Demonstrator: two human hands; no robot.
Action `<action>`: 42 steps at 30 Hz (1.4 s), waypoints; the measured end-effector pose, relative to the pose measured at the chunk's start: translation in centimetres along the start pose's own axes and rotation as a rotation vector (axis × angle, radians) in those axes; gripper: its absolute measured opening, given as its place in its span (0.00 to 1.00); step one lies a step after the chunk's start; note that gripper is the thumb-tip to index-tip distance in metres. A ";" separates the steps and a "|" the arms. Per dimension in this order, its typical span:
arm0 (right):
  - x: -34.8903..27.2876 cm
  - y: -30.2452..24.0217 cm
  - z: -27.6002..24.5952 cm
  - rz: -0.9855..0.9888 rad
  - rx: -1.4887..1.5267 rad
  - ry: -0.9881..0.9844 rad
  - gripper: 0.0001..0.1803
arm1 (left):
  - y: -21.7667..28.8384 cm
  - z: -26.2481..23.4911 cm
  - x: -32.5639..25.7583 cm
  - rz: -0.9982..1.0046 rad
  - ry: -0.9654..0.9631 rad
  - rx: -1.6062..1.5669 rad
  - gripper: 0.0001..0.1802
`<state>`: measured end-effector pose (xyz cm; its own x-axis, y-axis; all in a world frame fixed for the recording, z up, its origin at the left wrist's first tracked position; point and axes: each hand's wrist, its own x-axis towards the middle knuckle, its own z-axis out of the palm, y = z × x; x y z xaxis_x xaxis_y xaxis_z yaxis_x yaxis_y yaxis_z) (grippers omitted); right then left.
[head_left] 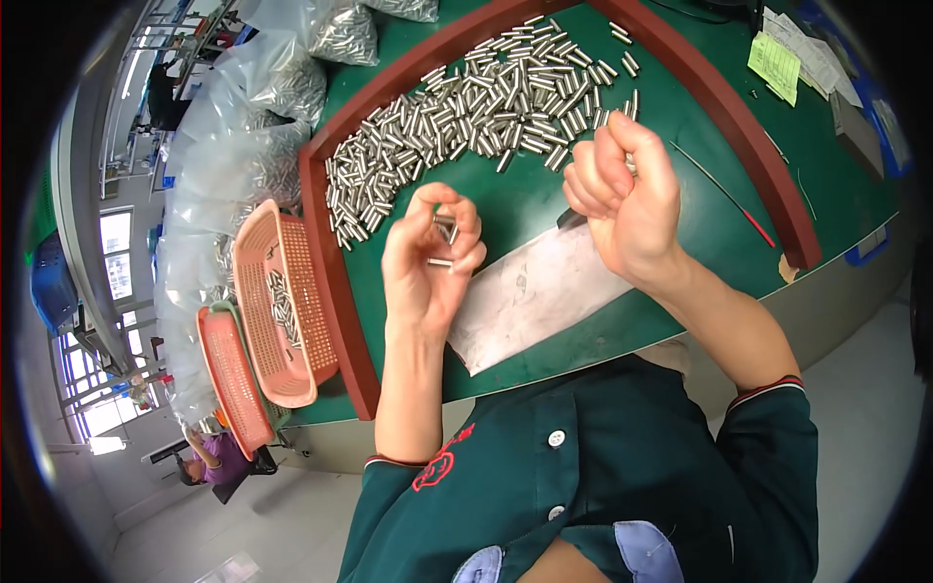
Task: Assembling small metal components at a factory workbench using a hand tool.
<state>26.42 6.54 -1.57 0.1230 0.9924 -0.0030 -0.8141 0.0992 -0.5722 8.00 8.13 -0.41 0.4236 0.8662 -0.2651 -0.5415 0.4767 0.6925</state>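
My left hand (425, 267) is raised above the green tabletop, its fingers curled round a few short steel pins (445, 225). One pin (440, 262) lies across the lower part of the palm. To the right, my right hand (622, 199) is closed, with thumb and forefinger pressed together at the top. A small bright sliver shows among its fingers, but what it holds is mostly hidden. Beyond both hands a large heap of loose steel pins (496, 92) spreads over the table. A white, smudged sheet (544, 291) lies below and between the hands.
Dark red wooden rails (335, 282) frame the work area. Left of them stand an orange basket (316, 335) with some pins, a pink basket (228, 374) and clear bags of pins (287, 87). A red-handled thin tool (756, 228) and papers (775, 68) lie right. Another person (224, 462) sits far left.
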 end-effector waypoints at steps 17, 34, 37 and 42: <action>0.4 -0.1 -0.3 -0.024 -0.048 0.046 0.21 | -1.2 2.3 4.2 0.468 -0.043 1.779 0.07; -0.3 0.8 0.3 0.067 -0.223 -0.121 0.23 | -5.4 1.5 -1.7 0.511 0.154 1.847 0.17; -0.2 0.8 0.1 0.072 -0.218 -0.105 0.23 | -4.7 1.8 -1.8 0.389 0.141 1.801 0.14; -0.4 0.8 0.1 0.126 -0.167 -0.086 0.22 | -4.5 1.5 -1.9 0.313 0.089 1.639 0.06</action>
<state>25.67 6.27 -1.91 -0.0285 0.9995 -0.0166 -0.7141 -0.0320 -0.6994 10.72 4.07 -2.05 0.3820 0.9240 0.0153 0.7147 -0.3059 0.6290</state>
